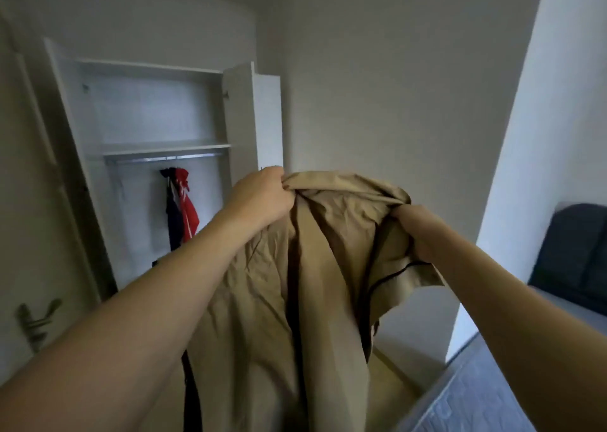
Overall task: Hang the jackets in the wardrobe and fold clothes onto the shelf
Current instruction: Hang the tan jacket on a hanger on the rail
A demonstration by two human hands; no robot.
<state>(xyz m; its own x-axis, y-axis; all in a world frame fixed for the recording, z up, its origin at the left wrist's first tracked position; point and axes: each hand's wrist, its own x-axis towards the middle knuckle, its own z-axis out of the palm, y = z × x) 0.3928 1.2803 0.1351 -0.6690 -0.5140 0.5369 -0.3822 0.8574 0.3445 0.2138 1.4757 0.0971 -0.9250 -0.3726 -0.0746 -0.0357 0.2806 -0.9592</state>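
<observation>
Both hands (pixel 262 188) (pixel 417 231) grip tan jacket (pixel 279 300) (creased, dark-trimmed), hanging limp.

Place: a home bedroom.
Evidence: open white wardrobe (pixel 157 149) with red and navy jackets (pixel 182 208) hanging inside; dark sofa (pixel 571 254) far right of it.

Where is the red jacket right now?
In the head view, the red jacket hangs from the rail inside the open wardrobe at left, beside a dark garment.
</observation>
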